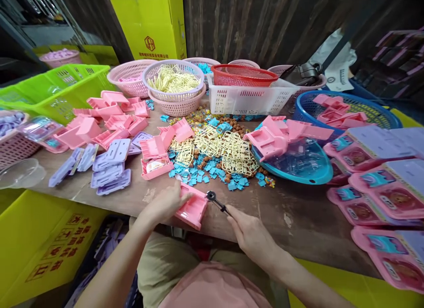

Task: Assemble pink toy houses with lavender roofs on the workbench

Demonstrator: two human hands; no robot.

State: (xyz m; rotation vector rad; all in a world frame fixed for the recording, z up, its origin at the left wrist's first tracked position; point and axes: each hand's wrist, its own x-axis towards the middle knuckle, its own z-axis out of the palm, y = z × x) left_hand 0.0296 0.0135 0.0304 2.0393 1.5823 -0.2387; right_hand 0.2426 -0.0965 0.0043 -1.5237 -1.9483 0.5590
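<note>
Nearest are the lap of the seated person, in tan trousers (162, 264) and a pink top (217, 288), and at the left a yellow carton (49, 242) below the front edge of the bench (298, 206).

Just over that edge, the two hands are apart from each other. The left hand (167, 202) is closed on the left side of a pink tray-like part (193, 208), its thumb over the rim; the part lies tilted at the bench's front edge, hollow side up. The right hand (253, 237) grips the dark handle of a hand tool (217, 201), whose round metal head is at the part's upper right corner; whether they touch cannot be told.

Past the hands, lavender panels (112, 169) are piled at the left, and more pink parts (154, 147) sit beside a heap of small blue pieces (195, 173) and cream frames (207, 140). To the right, a blue basin (291, 178) bears pink parts and clear plastic, near stacked pink-and-lavender sets (397, 193).

Farther back are a green crate (82, 87), a lilac basket (179, 96) of cream pieces, and a red basket (245, 76) resting on a white one. Behind them, a yellow box (145, 30) stands against the dark wall (265, 25).
</note>
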